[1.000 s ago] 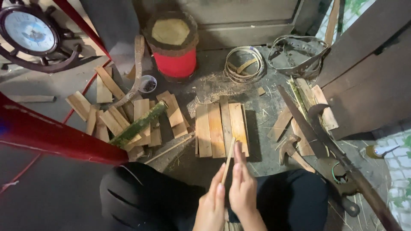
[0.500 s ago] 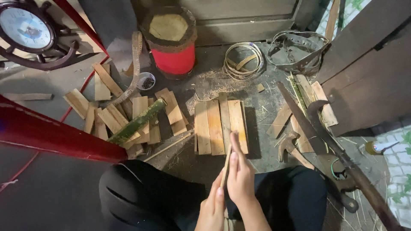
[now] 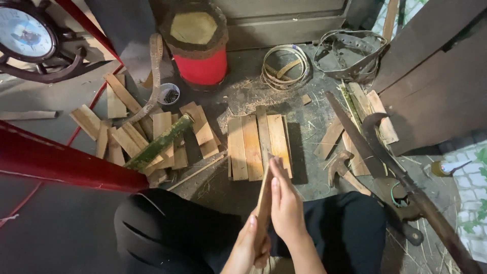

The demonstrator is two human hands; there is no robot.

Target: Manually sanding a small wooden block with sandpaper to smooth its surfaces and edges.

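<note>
- Bamboo strip [image 3: 263, 195] stood nearly upright between the two hands, over the person's dark-clad lap, its top end reaching up toward the slats ahead.
- Left hand [image 3: 249, 248] was closed around the lower part of the strip, fingers wrapped on it.
- Right hand [image 3: 285, 203] lay flat and open against the strip's right side, fingers straight and together, pressing on it rather than gripping.
- Just ahead of the hands, a neat row of flat wooden slats [image 3: 257, 142] lay side by side on the floor.
- To the right of the hands, a hammer [image 3: 341, 170] lay near a long curved blade [image 3: 378, 147] and a few more split pieces.
- To the left and ahead, a loose heap of split wood [image 3: 133, 137] lay with a green bamboo length [image 3: 158, 144] across it, and a small white cup [image 3: 169, 94] beyond.
- Farthest ahead stood a red cylindrical stool [image 3: 200, 43], with a coil of strips [image 3: 284, 66] to its right.
</note>
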